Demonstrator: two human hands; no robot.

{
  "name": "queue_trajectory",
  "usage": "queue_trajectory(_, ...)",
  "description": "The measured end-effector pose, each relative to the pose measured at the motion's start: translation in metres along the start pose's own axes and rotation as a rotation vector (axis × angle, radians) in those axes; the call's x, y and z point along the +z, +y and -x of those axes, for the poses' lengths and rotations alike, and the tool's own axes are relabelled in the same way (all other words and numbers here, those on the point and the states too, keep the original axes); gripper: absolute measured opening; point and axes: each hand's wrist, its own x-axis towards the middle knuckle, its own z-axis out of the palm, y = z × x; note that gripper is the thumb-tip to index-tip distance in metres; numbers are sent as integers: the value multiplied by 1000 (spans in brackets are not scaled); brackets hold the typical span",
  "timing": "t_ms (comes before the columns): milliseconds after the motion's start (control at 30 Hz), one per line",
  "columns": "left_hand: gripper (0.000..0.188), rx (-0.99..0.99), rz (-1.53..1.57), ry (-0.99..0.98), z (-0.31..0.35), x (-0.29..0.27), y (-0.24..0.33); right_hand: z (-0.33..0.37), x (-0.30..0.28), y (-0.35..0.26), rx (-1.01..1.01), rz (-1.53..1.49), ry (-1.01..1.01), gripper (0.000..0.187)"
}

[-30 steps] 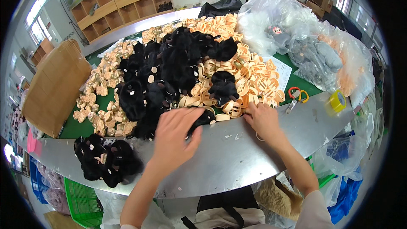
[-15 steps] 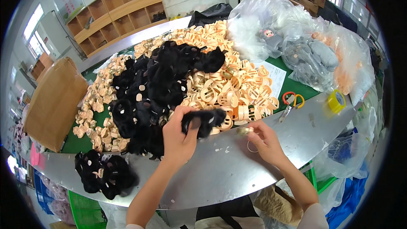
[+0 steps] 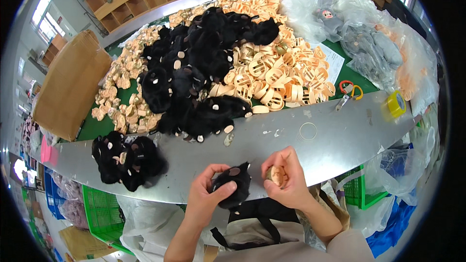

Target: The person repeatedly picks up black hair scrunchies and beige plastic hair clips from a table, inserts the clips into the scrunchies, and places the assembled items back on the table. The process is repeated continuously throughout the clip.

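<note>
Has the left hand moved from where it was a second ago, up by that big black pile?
Yes. The left hand, holding a black plush piece, has drawn back from the black pile toward the person, to the near edge of the metal table.

Plush heap (image 3: 194, 82) behind rings (image 3: 276, 75)

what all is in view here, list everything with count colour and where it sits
black plush pieces: large heap, black, centre of the table
peach plastic parts: large heap, peach, around and right of the black heap
small plush pile: one cluster, black, left on the metal edge
metal table edge: one, grey, across the front
cardboard box: one, brown, far left
clear bags of grey toys: several, clear and grey, far right
scissors: one, orange and yellow handles, right of the peach heap
tape roll: one, yellow, right end
green crate: one, green, under the table, left
left hand: holds a black plush piece
right hand: holds a peach part
</note>
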Motion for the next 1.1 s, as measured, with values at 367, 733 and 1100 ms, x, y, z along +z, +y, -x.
queue_trajectory(367, 73, -41, 388, -87, 61, -23, -69, 25, 39, 17, 37, -38, -187, 22)
queue_trajectory(733, 52, 196, 548, 101, 66, -32, -72, 44, 65, 14, 252, -35, -144, 18)
queue_trajectory(1100, 65, 71, 73, 81, 65, -3, -47, 46, 70, 12, 193, 85, 9, 22)
